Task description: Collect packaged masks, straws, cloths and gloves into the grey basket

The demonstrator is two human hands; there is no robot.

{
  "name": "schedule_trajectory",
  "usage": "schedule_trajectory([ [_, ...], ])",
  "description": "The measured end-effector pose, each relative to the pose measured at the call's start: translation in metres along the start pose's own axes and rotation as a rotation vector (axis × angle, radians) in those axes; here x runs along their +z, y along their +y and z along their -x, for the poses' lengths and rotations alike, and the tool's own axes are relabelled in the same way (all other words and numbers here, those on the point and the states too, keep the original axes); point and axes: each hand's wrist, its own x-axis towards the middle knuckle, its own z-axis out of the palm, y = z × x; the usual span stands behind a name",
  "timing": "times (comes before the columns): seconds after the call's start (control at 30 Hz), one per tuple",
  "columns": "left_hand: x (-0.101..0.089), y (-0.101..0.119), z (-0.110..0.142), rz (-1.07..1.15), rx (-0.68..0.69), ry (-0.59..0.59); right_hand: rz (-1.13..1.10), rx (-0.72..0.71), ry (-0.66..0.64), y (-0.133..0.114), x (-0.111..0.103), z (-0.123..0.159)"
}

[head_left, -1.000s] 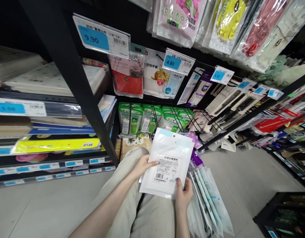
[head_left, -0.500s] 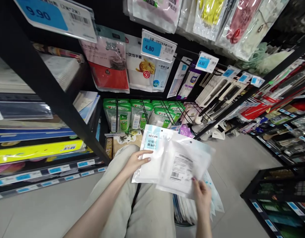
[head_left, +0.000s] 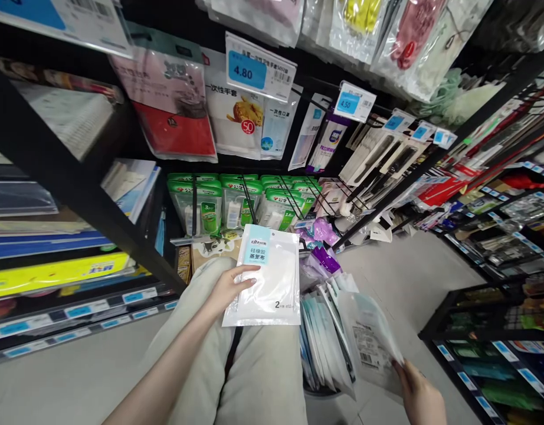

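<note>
A flat white packet of steamer cloth (head_left: 272,283) with a light-blue label rests on my lap, its front facing up. My left hand (head_left: 234,286) grips its left edge, two fingers lying over the front. To the right, my right hand (head_left: 418,386) pinches the lower right corner of a second white packet (head_left: 369,339), printed side showing. This packet leans at the right side of a row of upright packets (head_left: 323,342) standing in a dark round container, whose lower rim (head_left: 327,392) shows beneath them.
Ahead, green-topped bags (head_left: 195,206) hang on a black rack, with red-and-pink packs (head_left: 177,127) and price tags (head_left: 261,68) above. A black shelf post (head_left: 95,183) slants on the left. Purple packs (head_left: 323,260) lie behind the container. Another shelf (head_left: 484,354) stands at right.
My right hand has carried the second packet right and down, from over the first packet to the container's side. The first packet's front is uncovered. The view has shifted slightly.
</note>
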Motion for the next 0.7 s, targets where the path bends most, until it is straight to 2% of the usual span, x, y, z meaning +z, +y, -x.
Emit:
schedule_trajectory([
  [0.13,0.0,0.0,0.0,-0.003,-0.004,-0.002,0.015,-0.048,-0.111,-0.004,0.031,0.006],
  [0.4,0.001,0.004,0.002,-0.009,-0.003,0.007,-0.068,-0.102,-0.282,-0.039,0.098,0.007],
  [0.5,0.001,0.005,0.003,-0.007,-0.004,0.004,-0.122,-0.059,-0.276,-0.046,0.108,-0.002],
  [0.7,0.0,0.004,0.002,-0.02,-0.005,0.004,-0.233,-0.046,-0.181,-0.045,0.111,-0.013],
])
